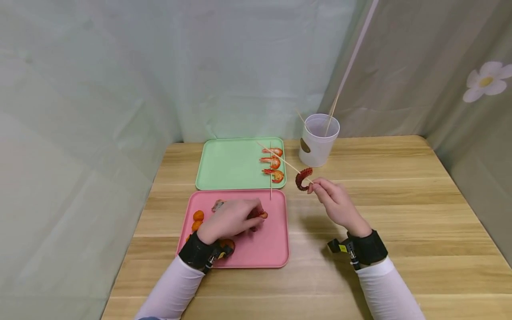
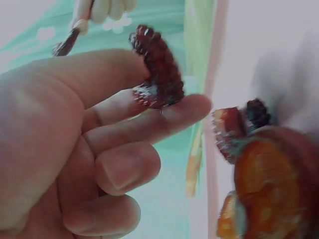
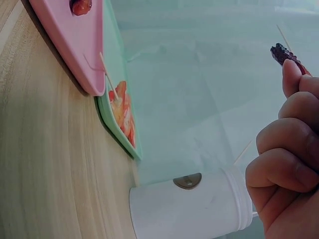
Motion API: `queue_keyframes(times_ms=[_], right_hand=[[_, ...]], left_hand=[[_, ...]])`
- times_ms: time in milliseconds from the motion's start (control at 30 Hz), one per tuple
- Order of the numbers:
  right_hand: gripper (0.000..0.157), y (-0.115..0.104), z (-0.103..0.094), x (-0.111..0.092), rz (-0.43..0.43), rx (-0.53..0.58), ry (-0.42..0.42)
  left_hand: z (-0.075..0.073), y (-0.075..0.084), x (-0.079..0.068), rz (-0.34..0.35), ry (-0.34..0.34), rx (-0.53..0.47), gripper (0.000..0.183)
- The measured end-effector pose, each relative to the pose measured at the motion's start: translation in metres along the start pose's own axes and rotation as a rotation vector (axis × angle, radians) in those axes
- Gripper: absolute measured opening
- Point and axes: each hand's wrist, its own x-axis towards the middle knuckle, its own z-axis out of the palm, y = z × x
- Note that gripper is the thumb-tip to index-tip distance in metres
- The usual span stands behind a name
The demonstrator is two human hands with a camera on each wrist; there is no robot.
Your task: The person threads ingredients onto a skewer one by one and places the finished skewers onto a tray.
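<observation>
My right hand (image 1: 338, 202) pinches a thin wooden skewer (image 1: 284, 159) near its lower end, right of the trays. A curled, dark red octopus tentacle (image 1: 301, 181) is threaded on it, close to the fingertips; the long bare end points up and left. Over the pink tray (image 1: 264, 254), my left hand (image 1: 232, 218) pinches a second curled octopus tentacle (image 2: 164, 72) between thumb and fingers. In the left wrist view this tentacle is raised off the tray. The head view shows just its tip, since the fingers hide the rest.
Behind the pink tray, a green tray (image 1: 228, 166) holds a skewer of shrimp (image 1: 273, 162). Orange balls (image 1: 198, 216), a grey-white piece (image 1: 218, 205) and an orange-faced chunk (image 2: 269, 184) lie on the pink tray. A white bucket (image 1: 318, 151) with several skewers stands at the back.
</observation>
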Motion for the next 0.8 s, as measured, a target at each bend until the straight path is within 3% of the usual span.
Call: queue_keyframes(times_ms=[233,433,667,800], right_hand=[[0.024,0.002,0.001,-0.001,-0.002,0.017,-0.006],[0.025,0.003,0.002,-0.001,-0.003,0.023,-0.009],[0.023,0.001,0.005,0.000,-0.010,0.019,-0.012],[0.024,0.000,0.007,-0.001,-0.025,0.029,-0.021]], left_hand=[[-0.013,-0.003,0.004,-0.017,0.080,-0.162,0.015],[-0.021,-0.002,0.010,-0.023,0.197,-0.448,0.018],[-0.032,0.010,0.021,-0.100,0.487,-0.911,0.029],[-0.038,0.017,0.029,-0.088,0.686,-1.166,0.038]])
